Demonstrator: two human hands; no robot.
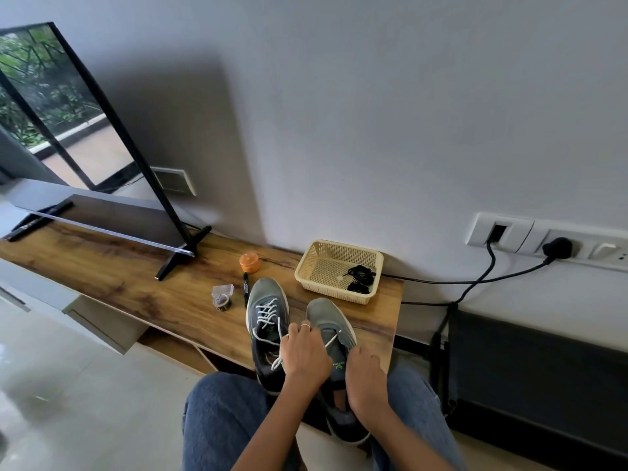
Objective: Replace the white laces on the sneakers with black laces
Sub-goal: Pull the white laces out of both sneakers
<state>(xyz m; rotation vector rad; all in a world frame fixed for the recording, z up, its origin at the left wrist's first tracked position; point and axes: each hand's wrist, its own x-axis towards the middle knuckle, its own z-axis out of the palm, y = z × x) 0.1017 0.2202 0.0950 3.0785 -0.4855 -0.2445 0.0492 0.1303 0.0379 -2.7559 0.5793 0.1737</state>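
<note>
Left hand [304,356] grip on white lace [331,341] partly hidden.

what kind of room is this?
Probably a living room in a home: a flat-screen TV stands on a low wooden console against a wall with power sockets, and the floor is tiled.

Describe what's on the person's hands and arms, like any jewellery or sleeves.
Both forearms are bare, with no sleeves, watch or bracelet in view. The left hand wears a thin, plain ring on one finger. The right hand shows no ring or other jewellery from this angle. No gloves on either. Blue denim jeans cover the legs below the arms.
</note>
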